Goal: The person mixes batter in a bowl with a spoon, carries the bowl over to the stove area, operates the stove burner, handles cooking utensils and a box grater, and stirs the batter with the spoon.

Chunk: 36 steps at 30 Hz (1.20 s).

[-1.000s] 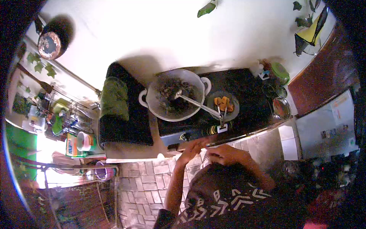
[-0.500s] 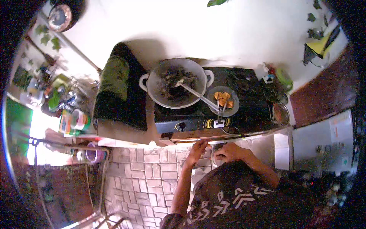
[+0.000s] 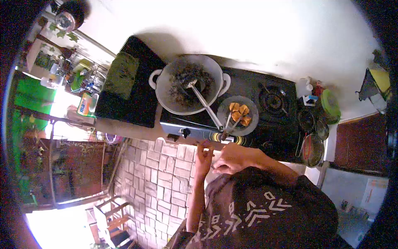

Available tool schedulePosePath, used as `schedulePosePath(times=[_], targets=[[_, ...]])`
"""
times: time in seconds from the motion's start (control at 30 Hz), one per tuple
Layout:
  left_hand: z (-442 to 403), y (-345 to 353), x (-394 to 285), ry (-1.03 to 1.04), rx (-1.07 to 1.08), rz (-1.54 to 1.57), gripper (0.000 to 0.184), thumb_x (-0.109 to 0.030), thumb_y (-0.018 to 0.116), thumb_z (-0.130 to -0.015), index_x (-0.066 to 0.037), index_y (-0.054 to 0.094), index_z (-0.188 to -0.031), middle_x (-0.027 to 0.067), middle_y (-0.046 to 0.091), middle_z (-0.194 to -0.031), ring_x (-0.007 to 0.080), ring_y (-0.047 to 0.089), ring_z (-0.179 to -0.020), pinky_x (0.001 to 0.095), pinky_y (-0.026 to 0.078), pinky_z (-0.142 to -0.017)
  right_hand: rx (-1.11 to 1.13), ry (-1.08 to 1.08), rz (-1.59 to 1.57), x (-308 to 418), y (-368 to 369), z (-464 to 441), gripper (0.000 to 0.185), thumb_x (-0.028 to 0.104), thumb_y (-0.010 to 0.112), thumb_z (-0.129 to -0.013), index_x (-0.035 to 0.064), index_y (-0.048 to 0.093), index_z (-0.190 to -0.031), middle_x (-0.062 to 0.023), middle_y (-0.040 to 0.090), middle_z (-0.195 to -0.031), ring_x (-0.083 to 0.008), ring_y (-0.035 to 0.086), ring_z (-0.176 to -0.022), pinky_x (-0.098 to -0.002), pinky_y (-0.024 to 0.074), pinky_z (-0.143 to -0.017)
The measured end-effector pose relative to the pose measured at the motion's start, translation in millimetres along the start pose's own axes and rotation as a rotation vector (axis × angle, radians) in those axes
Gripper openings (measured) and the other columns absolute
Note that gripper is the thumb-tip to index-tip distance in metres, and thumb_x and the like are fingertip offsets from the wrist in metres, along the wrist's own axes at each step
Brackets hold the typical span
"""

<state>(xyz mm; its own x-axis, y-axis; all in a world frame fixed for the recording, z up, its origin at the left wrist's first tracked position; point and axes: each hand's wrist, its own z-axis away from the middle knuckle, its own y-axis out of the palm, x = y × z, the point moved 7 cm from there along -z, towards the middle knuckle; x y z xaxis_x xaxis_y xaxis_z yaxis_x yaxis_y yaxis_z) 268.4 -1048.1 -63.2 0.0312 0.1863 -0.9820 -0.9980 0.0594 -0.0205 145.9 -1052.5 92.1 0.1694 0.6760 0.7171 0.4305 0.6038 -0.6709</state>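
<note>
In front of the stove's front edge, my left hand [image 3: 203, 157] is raised with its fingers bent together. Close to its right, my right hand [image 3: 236, 157] is curled, knuckles up; whatever either hand holds is too small or hidden. Just beyond them, a plate [image 3: 253, 118] on the stove bears orange-brown fried pieces [image 3: 239, 113], with thin tongs-like metal arms lying over them. A large grey two-handled wok [image 3: 163, 93] stands on the left burner with dark contents. A long-handled metal utensil [image 3: 203, 101] rests in it, its handle reaching over the rim toward the plate.
The black stove [image 3: 269, 133] has a bare right burner [image 3: 273, 101] and a front knob [image 3: 185, 133]. Strainers [image 3: 313, 149] and a green lid [image 3: 330, 106] lie at right. A dark panel with a green cloth [image 3: 120, 79] is left of the wok. A wooden chair [image 3: 111, 218] stands on the brick floor.
The view has tilted and shifted. My hands are closer to the stove's front edge and the plate, and my right hand has turned more knuckles-up. The wok and plate stay in place.
</note>
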Motion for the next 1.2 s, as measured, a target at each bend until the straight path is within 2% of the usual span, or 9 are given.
schedulePosePath(times=[0.23, 0.3, 0.47, 0.63, 0.67, 0.97, 1.07, 1.17, 1.2], targets=[[-34, 44, 2, 0.256, 0.004, -0.520, 0.047, -0.022, 0.061, -0.091, -0.001, 0.042, -0.128, 0.0147, 0.057, -0.109, 0.0191, 0.057, -0.093, 0.0333, 0.048, -0.077, 0.036, 0.425, -0.072, -53, 11, 95, 0.020, 0.033, 0.059, -0.086, 0.0134, 0.062, -0.087, -0.0126, 0.064, -0.073, -0.0345, 0.064, -0.068, -0.0463, 0.0481, -0.059], [-50, 45, 37, -0.020, 0.082, -0.432, 0.042, -0.024, 0.059, -0.092, 0.000, 0.044, -0.124, 0.0166, 0.059, -0.104, 0.0226, 0.060, -0.085, 0.0343, 0.049, -0.074, 0.068, 0.517, -0.078, -70, 15, 119, 0.019, 0.032, 0.059, -0.086, 0.0139, 0.061, -0.092, -0.0123, 0.065, -0.078, -0.0332, 0.064, -0.072, -0.0453, 0.0478, -0.061], [-53, 60, 30, -0.009, 0.047, -0.303, 0.034, -0.026, 0.056, -0.094, 0.001, 0.048, -0.112, 0.0144, 0.063, -0.090, 0.0217, 0.065, -0.073, 0.0341, 0.051, -0.062, -0.202, 0.651, -0.006, -79, -3, 159, 0.020, 0.030, 0.059, -0.087, 0.0110, 0.061, -0.094, -0.0120, 0.065, -0.078, -0.0332, 0.064, -0.072, -0.0435, 0.0484, -0.063], [-69, 52, 54, -0.250, 0.035, 0.004, 0.046, -0.030, 0.054, -0.095, -0.008, 0.044, -0.134, 0.0066, 0.064, -0.095, 0.0164, 0.066, -0.069, 0.0265, 0.052, -0.050, -0.479, 0.744, -0.065, -97, -1, 183, 0.022, 0.027, 0.057, -0.090, 0.0065, 0.061, -0.095, -0.0107, 0.065, -0.073, -0.0284, 0.065, -0.066, -0.0401, 0.0487, -0.061], [-73, 49, 51, -0.239, 0.009, -0.029, 0.026, -0.030, 0.050, -0.096, -0.004, 0.052, -0.098, 0.0091, 0.063, -0.083, 0.0159, 0.066, -0.063, 0.0263, 0.048, -0.047, -0.556, 0.846, -0.241, -112, 6, 189, 0.025, 0.030, 0.056, -0.091, 0.0062, 0.061, -0.097, -0.0112, 0.065, -0.072, -0.0262, 0.065, -0.063, -0.0399, 0.0498, -0.059], [-97, 41, 68, -0.317, 0.074, -0.072, 0.026, -0.032, 0.057, -0.091, -0.006, 0.052, -0.093, 0.0049, 0.060, -0.070, 0.0128, 0.058, -0.055, 0.0272, 0.045, -0.040, -0.785, 0.974, -0.627, -164, 25, 169, 0.033, 0.030, 0.047, -0.097, -0.0002, 0.058, -0.099, -0.0078, 0.060, -0.061, -0.0125, 0.052, -0.037, -0.0270, 0.0413, -0.034], [-104, 45, 68, -0.235, 0.066, -0.152, 0.023, -0.028, 0.057, -0.091, -0.006, 0.053, -0.087, 0.0030, 0.056, -0.066, 0.0104, 0.052, -0.052, 0.0278, 0.043, -0.043, -0.776, 1.020, -0.542, -173, 17, 173, 0.032, 0.029, 0.048, -0.096, -0.0014, 0.057, -0.098, -0.0075, 0.060, -0.059, -0.0180, 0.054, -0.039, -0.0313, 0.0446, -0.038], [-90, 47, 70, -0.246, 0.028, -0.134, 0.013, -0.019, 0.055, -0.091, -0.006, 0.054, -0.086, 0.0002, 0.052, -0.063, 0.0086, 0.048, -0.053, 0.0281, 0.040, -0.046, -0.832, 1.045, 0.217, -157, -25, 191, 0.029, 0.026, 0.050, -0.094, -0.0008, 0.058, -0.102, -0.0119, 0.066, -0.078, -0.0269, 0.063, -0.062, -0.0395, 0.0519, -0.058], [-86, 48, 59, -0.013, 0.059, -0.173, 0.011, -0.016, 0.054, -0.091, -0.007, 0.053, -0.086, -0.0006, 0.052, -0.064, 0.0082, 0.047, -0.053, 0.0268, 0.039, -0.046, -0.934, 0.980, 0.452, -138, -50, 196, 0.031, 0.027, 0.052, -0.093, -0.0001, 0.057, -0.108, -0.0136, 0.065, -0.094, -0.0301, 0.061, -0.083, -0.0436, 0.0479, -0.074]])
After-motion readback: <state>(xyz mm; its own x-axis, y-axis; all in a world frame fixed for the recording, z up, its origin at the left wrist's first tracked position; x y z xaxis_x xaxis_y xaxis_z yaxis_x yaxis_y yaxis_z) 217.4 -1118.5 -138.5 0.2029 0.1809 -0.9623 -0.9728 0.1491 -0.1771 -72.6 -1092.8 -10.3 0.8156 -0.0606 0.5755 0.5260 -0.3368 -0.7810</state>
